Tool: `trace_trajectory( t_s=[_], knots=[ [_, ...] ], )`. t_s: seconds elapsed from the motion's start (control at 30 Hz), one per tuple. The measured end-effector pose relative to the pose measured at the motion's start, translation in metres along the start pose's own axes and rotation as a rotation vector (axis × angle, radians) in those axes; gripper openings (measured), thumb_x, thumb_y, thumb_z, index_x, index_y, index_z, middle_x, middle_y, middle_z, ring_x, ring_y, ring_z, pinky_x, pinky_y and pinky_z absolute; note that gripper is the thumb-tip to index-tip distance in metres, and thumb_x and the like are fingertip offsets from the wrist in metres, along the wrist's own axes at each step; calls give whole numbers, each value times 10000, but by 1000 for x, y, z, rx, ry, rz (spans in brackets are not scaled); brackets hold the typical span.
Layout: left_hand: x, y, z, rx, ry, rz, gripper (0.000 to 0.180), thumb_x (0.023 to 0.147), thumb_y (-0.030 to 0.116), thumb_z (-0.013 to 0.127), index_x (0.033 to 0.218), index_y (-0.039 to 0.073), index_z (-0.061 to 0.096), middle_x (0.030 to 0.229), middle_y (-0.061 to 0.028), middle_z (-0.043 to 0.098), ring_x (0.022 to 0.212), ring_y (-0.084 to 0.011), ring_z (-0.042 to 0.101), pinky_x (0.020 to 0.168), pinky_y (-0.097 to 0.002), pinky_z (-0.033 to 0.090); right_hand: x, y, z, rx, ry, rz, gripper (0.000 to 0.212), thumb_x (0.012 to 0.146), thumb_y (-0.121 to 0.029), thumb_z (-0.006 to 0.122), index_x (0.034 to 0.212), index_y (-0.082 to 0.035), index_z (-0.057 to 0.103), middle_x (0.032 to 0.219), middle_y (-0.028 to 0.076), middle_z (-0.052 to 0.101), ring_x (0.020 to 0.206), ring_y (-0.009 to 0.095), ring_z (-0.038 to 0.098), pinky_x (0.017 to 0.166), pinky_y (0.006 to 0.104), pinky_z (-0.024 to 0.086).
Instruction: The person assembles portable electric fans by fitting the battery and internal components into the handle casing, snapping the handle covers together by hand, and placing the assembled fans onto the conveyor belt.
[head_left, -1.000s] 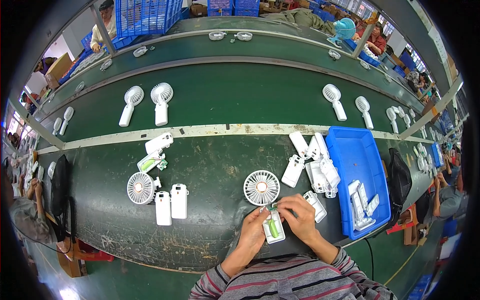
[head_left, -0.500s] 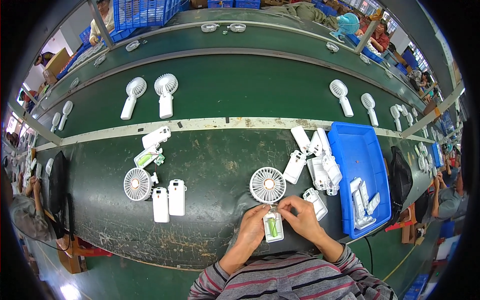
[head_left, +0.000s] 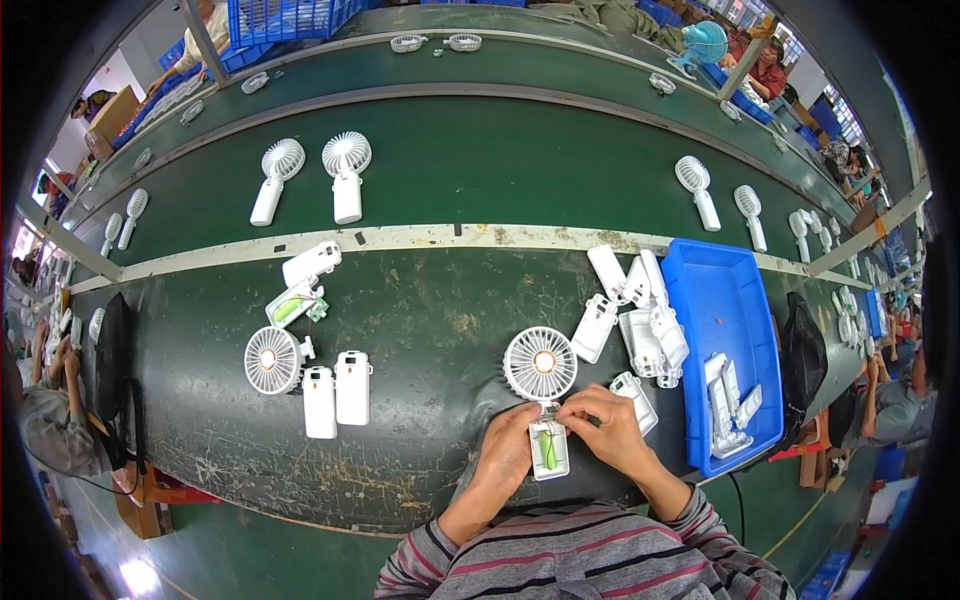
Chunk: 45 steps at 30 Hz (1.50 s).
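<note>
In front of me lies a white handheld fan with a round grille and an orange-ringed centre. Its handle shell is uncovered, showing a green battery and thin wires inside. My left hand grips the left side of the handle, thumb and fingers by the neck. With thumb and index finger pinched at the neck, my right hand works on the top of the handle; what lies between those fingertips is too small to make out. Just beyond it rests an open white shell half.
Several white shells are heaped beside a blue bin holding more white pieces. On the left are another fan, two white covers and an opened handle. Finished-looking fans stretch along the green belt behind a pale rail.
The fans on the belt have shifted slightly right. My right fingers have moved a little at the fan's neck; my left hand keeps its hold. The whole view has tilted slightly.
</note>
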<state>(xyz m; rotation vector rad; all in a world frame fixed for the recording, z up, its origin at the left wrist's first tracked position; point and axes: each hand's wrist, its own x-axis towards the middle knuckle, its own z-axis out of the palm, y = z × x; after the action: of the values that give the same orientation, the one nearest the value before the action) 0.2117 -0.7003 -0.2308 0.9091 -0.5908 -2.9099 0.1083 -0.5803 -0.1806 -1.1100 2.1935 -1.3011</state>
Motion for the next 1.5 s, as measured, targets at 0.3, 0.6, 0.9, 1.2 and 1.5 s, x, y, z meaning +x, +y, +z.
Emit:
trace_trajectory(
  t_s=[0.3, 0.6, 0.9, 1.2, 1.5],
  knots=[
    [1, -4, 0, -14, 54, -5, 217, 925, 132, 511, 1034, -51, 548, 920, -92, 597, 784, -157, 609, 687, -283, 508, 7, -8, -6, -286, -100, -318, 127, 682, 54, 637, 800, 8, 622, 782, 105, 606, 733, 281, 576, 646, 356, 482],
    [-4, 0, 3, 85, -89, 20, 164, 926, 99, 529, 1041, -12, 567, 899, -30, 608, 755, -70, 576, 661, -226, 479, 9, -11, -4, -345, -119, -287, 115, 695, 28, 634, 808, 7, 624, 787, 106, 607, 742, 267, 581, 645, 340, 490],
    [-5, -6, 7, 223, -94, 111, 190, 940, 103, 516, 1085, -14, 555, 896, 2, 600, 760, -30, 536, 667, -197, 445, 8, 11, -10, 276, -176, 472, 99, 770, -70, 708, 806, -11, 637, 673, -9, 594, 592, 32, 508, 530, 206, 420],
    [1, -8, 9, 373, -33, 181, 210, 949, 101, 498, 1122, -13, 535, 894, 8, 588, 767, -20, 507, 665, -185, 418, 26, 6, -16, 212, -286, 590, 101, 782, -32, 699, 807, -10, 603, 685, -16, 574, 618, 32, 489, 553, 197, 404],
    [-1, -9, 12, 198, -23, 146, 213, 946, 102, 499, 1119, -15, 540, 911, -9, 600, 787, -35, 540, 689, -201, 447, 15, 9, -13, 229, -231, 499, 107, 806, -50, 681, 849, -15, 590, 711, -34, 560, 637, 19, 478, 566, 186, 399]
  ],
)
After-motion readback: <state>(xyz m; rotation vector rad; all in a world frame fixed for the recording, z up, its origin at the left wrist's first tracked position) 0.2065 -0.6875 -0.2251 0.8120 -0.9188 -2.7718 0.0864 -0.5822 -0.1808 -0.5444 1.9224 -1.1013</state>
